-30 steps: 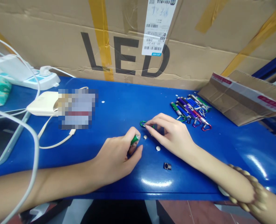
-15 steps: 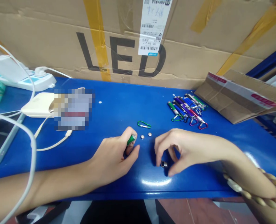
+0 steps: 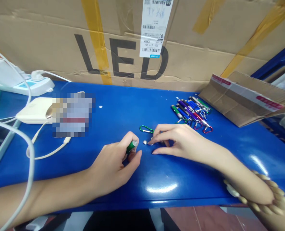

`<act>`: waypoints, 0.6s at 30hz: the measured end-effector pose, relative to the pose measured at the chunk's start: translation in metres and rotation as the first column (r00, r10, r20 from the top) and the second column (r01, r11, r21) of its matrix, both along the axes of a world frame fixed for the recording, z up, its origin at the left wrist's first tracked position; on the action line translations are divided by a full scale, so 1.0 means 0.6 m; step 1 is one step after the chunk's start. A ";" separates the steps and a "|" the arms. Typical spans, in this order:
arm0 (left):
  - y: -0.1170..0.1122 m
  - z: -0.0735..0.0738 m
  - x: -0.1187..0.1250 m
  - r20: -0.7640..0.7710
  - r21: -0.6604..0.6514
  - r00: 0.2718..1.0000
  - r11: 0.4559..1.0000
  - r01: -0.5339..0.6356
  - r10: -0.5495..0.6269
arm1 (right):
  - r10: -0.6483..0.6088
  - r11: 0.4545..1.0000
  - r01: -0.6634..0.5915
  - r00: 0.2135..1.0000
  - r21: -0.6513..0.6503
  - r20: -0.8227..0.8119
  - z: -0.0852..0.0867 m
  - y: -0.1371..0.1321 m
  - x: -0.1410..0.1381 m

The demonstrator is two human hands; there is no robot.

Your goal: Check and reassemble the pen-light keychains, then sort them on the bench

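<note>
L hand (image 3: 113,164) grips green penlight tube (image 3: 131,146) behind surface's (image 3: 123,112) near edge, prob. light, slick, best held midway; R hand (image 3: 181,139) grip unclear.

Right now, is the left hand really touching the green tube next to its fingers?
Touching. The head view shows the left hand's curled fingers around the green tube, with one end sticking out.

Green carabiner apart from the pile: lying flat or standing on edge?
Lying flat: the green carabiner shows its loop spread on the blue table, near the right hand.
</note>
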State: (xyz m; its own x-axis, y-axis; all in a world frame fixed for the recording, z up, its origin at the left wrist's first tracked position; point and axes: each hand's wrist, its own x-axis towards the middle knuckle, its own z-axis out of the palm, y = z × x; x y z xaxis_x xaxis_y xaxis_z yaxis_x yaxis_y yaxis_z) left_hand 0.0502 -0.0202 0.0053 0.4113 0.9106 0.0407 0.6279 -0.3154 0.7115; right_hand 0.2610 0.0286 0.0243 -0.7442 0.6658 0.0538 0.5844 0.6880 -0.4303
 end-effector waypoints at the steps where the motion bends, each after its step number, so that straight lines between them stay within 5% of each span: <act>1: 0.000 0.000 -0.001 0.007 0.004 1.000 1.000 0.005 -0.005 | 0.007 0.999 -0.007 1.000 0.032 0.005 -0.004 -0.001 -0.003; 12: 0.000 -0.007 -0.009 0.152 0.177 0.976 0.975 0.131 -0.158 | -0.135 0.962 0.122 0.990 0.246 0.034 -0.017 0.000 -0.007; 18: 0.002 -0.004 -0.008 0.132 0.133 0.978 0.980 0.145 -0.163 | -0.158 0.955 0.136 0.985 0.265 0.065 -0.019 0.000 -0.011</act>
State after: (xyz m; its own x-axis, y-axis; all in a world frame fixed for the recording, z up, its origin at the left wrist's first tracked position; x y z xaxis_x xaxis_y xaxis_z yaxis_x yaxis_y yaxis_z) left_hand 0.0451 -0.0188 0.0031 0.5281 0.8214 0.2155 0.4603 -0.4902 0.7401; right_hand 0.2546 0.0288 0.0129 -0.6483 0.7398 0.1799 0.7141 0.6728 -0.1935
